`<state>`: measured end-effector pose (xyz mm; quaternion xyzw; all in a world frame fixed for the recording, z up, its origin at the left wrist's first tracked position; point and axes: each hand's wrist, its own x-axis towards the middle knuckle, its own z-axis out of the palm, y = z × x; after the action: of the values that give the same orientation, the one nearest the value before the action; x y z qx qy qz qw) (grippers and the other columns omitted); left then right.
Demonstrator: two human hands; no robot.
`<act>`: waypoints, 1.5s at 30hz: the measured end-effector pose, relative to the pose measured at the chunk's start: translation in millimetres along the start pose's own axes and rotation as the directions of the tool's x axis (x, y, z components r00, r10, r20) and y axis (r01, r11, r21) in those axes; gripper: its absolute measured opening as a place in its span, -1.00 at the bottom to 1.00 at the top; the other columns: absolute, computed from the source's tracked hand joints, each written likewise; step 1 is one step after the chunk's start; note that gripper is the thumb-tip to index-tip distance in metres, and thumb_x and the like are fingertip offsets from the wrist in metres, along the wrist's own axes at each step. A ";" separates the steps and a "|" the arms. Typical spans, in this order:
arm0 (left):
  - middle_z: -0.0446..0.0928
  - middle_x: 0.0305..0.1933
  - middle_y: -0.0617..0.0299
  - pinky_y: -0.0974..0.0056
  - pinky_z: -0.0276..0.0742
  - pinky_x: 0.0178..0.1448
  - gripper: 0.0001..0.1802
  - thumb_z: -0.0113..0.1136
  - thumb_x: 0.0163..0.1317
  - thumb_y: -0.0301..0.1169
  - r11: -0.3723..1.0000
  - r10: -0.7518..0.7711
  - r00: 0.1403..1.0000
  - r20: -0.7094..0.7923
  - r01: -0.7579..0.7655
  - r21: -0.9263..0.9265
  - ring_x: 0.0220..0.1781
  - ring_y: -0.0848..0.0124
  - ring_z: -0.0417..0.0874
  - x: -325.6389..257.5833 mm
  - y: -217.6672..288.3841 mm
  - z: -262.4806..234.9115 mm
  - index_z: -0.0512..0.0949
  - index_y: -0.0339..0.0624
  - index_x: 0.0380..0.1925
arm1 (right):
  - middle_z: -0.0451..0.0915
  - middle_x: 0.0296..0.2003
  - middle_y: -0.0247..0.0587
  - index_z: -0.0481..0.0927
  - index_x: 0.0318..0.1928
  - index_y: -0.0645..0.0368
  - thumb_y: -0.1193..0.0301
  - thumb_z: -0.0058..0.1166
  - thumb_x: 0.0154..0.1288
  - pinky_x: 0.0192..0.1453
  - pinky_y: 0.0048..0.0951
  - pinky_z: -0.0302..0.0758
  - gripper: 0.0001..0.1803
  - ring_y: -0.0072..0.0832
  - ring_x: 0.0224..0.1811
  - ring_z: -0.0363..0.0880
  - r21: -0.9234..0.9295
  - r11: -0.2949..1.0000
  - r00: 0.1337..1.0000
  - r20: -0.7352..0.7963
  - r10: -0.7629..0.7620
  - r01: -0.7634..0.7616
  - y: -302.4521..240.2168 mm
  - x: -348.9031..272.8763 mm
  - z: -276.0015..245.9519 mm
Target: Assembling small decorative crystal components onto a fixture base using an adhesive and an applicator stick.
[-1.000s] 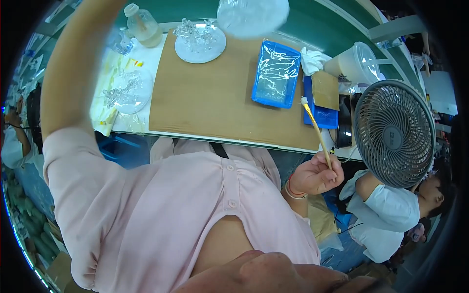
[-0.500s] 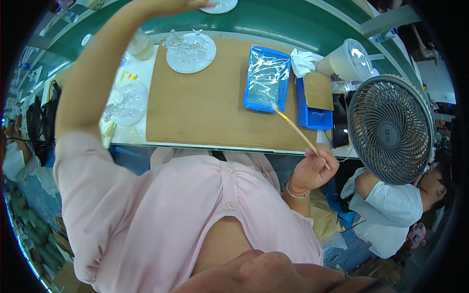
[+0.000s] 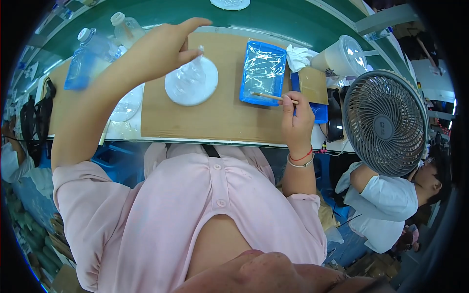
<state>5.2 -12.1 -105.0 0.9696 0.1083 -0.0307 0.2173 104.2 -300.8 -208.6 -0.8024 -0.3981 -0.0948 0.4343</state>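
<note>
My left hand (image 3: 171, 49) reaches in from the left, its index finger stretched out and thumb apart. It hovers at the far edge of a round white disc (image 3: 195, 93) that carries clear, shiny plastic pieces (image 3: 188, 73), blurred here. Whether the thumb touches a piece is hard to make out. My right hand (image 3: 299, 115) is closed on a thin wooden brush (image 3: 276, 97), whose tip points left over the near end of a blue tray (image 3: 243, 80). Clear glossy film or liquid shines inside that tray.
Brown cardboard (image 3: 215, 122) covers the table. On the left stand clear bottles (image 3: 93, 46) and another white disc (image 3: 126, 110). A grey fan (image 3: 386, 124), lidded plastic tub (image 3: 339, 58) and crumpled white tissue (image 3: 299, 57) are on the right. Another person (image 3: 386, 205) sits beyond the fan.
My left hand has come back from the far disc to the one on the cardboard, which now sits nearer me. My right hand has moved forward and left, bringing the brush over the tray.
</note>
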 end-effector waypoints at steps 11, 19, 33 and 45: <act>0.62 -0.16 0.13 0.15 0.50 0.04 -0.77 0.22 0.03 -0.54 0.723 0.584 0.753 0.305 -0.653 0.228 -0.05 0.17 0.60 -7.1 -8.2 14.9 0.60 -0.17 -0.24 | 0.60 -0.47 -0.16 0.50 -0.25 0.27 0.44 0.02 0.38 -0.35 -0.53 0.46 -0.87 -0.46 -0.43 0.60 -0.039 0.998 0.998 0.045 -0.052 0.054 -2.4 6.1 5.1; 0.63 -0.30 0.09 0.12 0.54 -0.15 -0.83 0.23 0.12 -0.39 0.913 0.297 0.950 0.092 -0.311 0.263 -0.19 0.12 0.63 -16.9 -6.6 12.3 0.59 -0.17 -0.28 | 0.59 -0.56 -0.25 0.52 -0.28 0.25 0.41 0.15 0.32 -0.45 -0.60 0.42 -0.84 -0.59 -0.53 0.55 0.014 1.000 0.999 -0.024 0.025 -0.025 0.8 10.7 14.4; 0.64 -0.21 0.10 0.30 0.58 -0.16 -0.68 0.29 0.15 -0.41 0.926 -0.028 0.891 -0.454 -0.148 -0.348 -0.20 0.27 0.69 -56.0 -37.1 94.7 0.58 -0.15 -0.06 | 0.56 -0.57 -0.28 0.51 -0.34 0.27 0.42 0.16 0.31 -0.46 -0.67 0.35 -0.83 -0.65 -0.56 0.47 -0.076 0.997 0.989 -0.144 -0.022 0.011 -7.5 6.3 -1.7; 0.65 -0.15 0.16 0.30 0.57 -0.10 -0.67 0.33 0.12 -0.36 0.910 -0.024 0.812 -0.582 -0.223 -0.348 -0.14 0.28 0.68 -53.7 -41.3 104.8 0.59 -0.19 -0.11 | 0.55 -0.49 -0.05 0.38 -0.24 0.27 0.32 0.02 0.40 -0.49 -0.60 0.35 -0.76 -0.52 -0.59 0.42 0.334 0.928 0.982 -0.138 -0.128 0.168 -42.6 -29.4 23.3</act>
<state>-57.7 -31.0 -211.1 0.8720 0.1205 0.2976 0.3695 49.4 -286.2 -210.8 -0.6752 -0.4426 -0.1019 0.5812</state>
